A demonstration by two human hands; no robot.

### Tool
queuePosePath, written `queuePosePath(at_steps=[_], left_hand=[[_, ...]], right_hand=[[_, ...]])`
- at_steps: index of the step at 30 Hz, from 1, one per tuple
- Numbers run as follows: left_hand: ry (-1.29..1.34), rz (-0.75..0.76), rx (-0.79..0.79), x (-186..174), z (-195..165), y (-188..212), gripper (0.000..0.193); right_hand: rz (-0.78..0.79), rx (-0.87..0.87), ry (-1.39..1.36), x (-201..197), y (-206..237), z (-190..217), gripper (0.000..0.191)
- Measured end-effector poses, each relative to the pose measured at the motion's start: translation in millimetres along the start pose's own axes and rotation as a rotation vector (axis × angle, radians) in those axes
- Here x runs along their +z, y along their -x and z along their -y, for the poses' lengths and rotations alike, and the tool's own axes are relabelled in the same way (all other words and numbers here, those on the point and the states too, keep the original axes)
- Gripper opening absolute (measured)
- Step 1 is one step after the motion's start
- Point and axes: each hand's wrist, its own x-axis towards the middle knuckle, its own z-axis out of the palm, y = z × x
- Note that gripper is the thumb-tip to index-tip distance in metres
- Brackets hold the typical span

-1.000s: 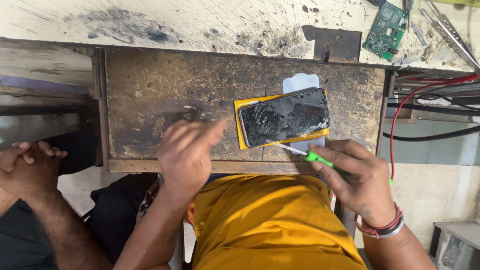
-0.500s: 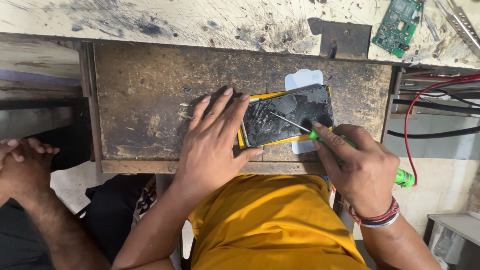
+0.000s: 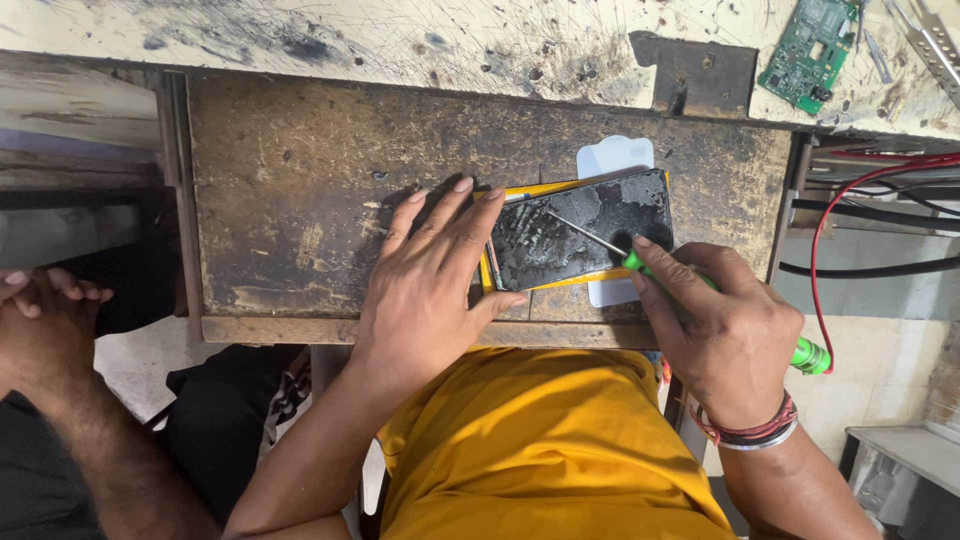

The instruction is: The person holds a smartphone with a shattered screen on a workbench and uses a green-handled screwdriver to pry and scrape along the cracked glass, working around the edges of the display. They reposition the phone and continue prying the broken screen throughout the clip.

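A black phone (image 3: 590,225) with a cracked, worn face lies on a yellow pad (image 3: 487,270) on a dark wooden pull-out board (image 3: 300,200). My left hand (image 3: 430,285) rests flat on the board, its fingertips pressing the phone's left end. My right hand (image 3: 725,335) grips a green-handled screwdriver (image 3: 810,355), whose thin metal shaft slants up and left with its tip on the phone's face. A white plastic sheet (image 3: 612,158) sticks out from under the phone.
A green circuit board (image 3: 812,52) and metal tweezers (image 3: 935,45) lie on the scratched white bench top at the upper right. Red and black cables (image 3: 860,215) run at the right. Another person's clasped hands (image 3: 45,315) are at the left edge.
My left hand has spread flat and now holds the phone's left end. My right hand brought the screwdriver tip up onto the phone's face. The view shifted slightly.
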Motion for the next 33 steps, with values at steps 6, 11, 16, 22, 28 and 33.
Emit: queuePosePath(at_steps=[6, 11, 16, 22, 28, 33], left_hand=[[-0.003, -0.003, 0.006, 0.5, -0.1, -0.2, 0.092], [0.0, -0.005, 0.013, -0.7, 0.4, 0.0, 0.092], [-0.001, -0.002, 0.006, -0.2, -0.4, -0.6, 0.092], [-0.001, 0.0, 0.012, -1.3, -0.3, -0.6, 0.092], [-0.007, -0.003, 0.012, -0.5, -0.1, -0.1, 0.093], [-0.012, -0.003, 0.009, 0.8, 0.3, -0.4, 0.093]], right_hand=[[-0.003, 0.013, 0.003, 1.4, 0.8, -0.7, 0.032], [-0.006, 0.011, 0.005, 2.0, 0.0, -0.3, 0.033], [-0.004, -0.02, -0.006, 2.0, -0.3, -0.3, 0.033], [-0.009, -0.015, -0.002, 2.4, -1.0, -1.0, 0.032], [-0.01, 0.001, 0.006, 3.5, -1.7, -1.7, 0.032], [-0.013, 0.013, 0.005, 4.2, -1.6, -1.3, 0.031]])
